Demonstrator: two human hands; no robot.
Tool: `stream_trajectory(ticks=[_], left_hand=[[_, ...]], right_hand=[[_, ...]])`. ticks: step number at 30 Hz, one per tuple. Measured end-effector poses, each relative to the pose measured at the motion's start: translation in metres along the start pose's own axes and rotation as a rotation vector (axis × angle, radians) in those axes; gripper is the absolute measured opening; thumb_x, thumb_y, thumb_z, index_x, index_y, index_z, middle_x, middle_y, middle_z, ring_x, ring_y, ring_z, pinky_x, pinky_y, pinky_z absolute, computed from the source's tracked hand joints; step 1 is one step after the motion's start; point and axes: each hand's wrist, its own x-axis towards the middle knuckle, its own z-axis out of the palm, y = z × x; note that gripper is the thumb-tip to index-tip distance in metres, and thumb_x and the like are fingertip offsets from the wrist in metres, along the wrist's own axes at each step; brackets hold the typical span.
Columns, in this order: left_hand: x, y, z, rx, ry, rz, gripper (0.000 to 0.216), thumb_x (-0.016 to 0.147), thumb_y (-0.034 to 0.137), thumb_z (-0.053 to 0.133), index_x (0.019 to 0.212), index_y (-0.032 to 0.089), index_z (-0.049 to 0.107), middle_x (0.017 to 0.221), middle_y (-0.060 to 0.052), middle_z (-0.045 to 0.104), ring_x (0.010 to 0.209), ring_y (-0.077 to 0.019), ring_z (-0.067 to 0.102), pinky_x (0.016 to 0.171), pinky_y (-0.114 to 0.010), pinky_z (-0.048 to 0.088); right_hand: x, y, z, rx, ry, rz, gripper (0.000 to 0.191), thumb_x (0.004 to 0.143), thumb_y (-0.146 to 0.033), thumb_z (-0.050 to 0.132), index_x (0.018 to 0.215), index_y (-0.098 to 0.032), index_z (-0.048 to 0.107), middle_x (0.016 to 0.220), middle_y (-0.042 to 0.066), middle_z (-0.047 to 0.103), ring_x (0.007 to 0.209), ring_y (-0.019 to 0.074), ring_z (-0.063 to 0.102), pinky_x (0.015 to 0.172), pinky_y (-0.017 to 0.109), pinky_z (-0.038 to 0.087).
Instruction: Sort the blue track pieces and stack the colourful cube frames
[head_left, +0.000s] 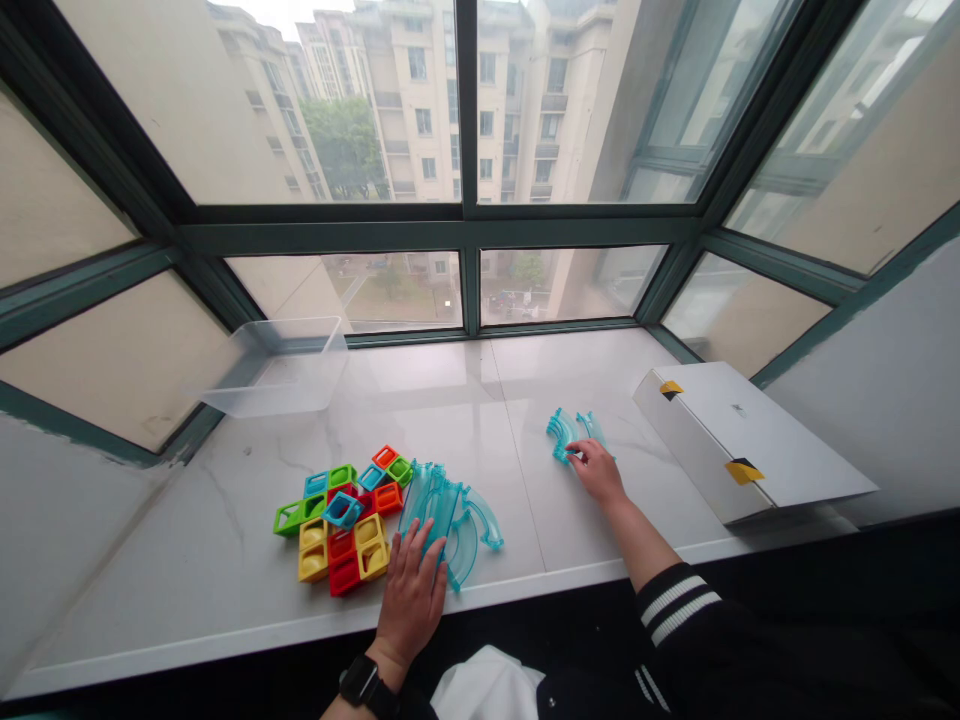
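Curved track pieces of translucent turquoise plastic (559, 430): small, ribbed, lying on the white marbled worktop (457, 400), right of its seam.
Right hand (598, 472): fingertips drawn together, touching the near end of these pieces; whether they pinch one, I cannot tell.
Heap of straight and curved turquoise plastic pieces (439, 497): beside red, yellow, green, blue and orange plastic blocks (341, 549).
Left hand (412, 572): palm down, fingers slightly spread, resting over the heap's near edge.
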Motion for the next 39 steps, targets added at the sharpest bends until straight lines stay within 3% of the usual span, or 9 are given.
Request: stream_trajectory(ticks=[28,33,39], left_hand=[[0.000,0.000,-0.001,-0.001,-0.026,-0.006,0.038,0.100,0.019,0.056,0.137,0.024,0.062,0.162,-0.011,0.049,0.158,-0.0316,0.034,0.131,-0.058,0.024],[0.000,0.001,-0.001,-0.005,-0.026,-0.007,0.037,0.100,0.019,0.056,0.136,0.023,0.062,0.162,-0.012,0.049,0.158,-0.0329,0.033,0.130,-0.060,0.027],[0.001,0.003,-0.001,-0.003,-0.020,-0.020,0.038,0.100,0.019,0.055,0.137,0.022,0.061,0.160,-0.012,0.051,0.158,-0.0319,0.035,0.129,-0.059,0.028]], right_hand=[[-0.004,0.000,-0.003,-0.047,-0.048,0.029,0.024,0.091,-0.027,0.057,0.108,-0.026,0.074,0.104,0.007,0.071,0.075,0.0186,0.064,0.078,0.034,0.054],[-0.007,-0.006,-0.006,-0.059,-0.046,0.021,0.032,0.093,-0.028,0.055,0.120,-0.027,0.073,0.104,0.006,0.069,0.074,0.0181,0.062,0.077,0.034,0.054],[-0.038,-0.022,-0.003,-0.046,0.130,0.017,0.043,0.096,-0.033,0.052,0.137,-0.024,0.061,0.098,0.006,0.065,0.073,0.0192,0.057,0.075,0.035,0.053]])
